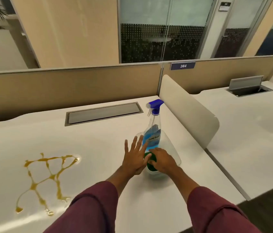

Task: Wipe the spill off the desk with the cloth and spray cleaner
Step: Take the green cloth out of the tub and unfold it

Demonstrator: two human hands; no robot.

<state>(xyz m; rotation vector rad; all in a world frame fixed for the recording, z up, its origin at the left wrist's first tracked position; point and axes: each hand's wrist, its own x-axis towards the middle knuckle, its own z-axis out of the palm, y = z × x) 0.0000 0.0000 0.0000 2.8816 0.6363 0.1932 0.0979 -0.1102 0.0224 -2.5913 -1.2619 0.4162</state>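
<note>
An amber spill (48, 179) runs in thin branching lines across the left of the white desk (98, 142). A clear spray bottle (153, 130) with a blue trigger head and blue liquid stands at the desk's right side, inside a clear bowl-like container (172, 148). A green cloth (151, 161) lies in that container. My right hand (163, 161) rests on the green cloth, fingers curled over it. My left hand (135, 156) is spread flat, fingers apart, beside the bottle's base and touching the container's left edge.
A grey cable hatch (104, 113) is set into the desk behind the spill. A rounded beige divider (189, 110) stands right of the bottle, a beige partition (65, 88) along the back. A neighbouring desk (250, 125) has an open hatch (248, 89).
</note>
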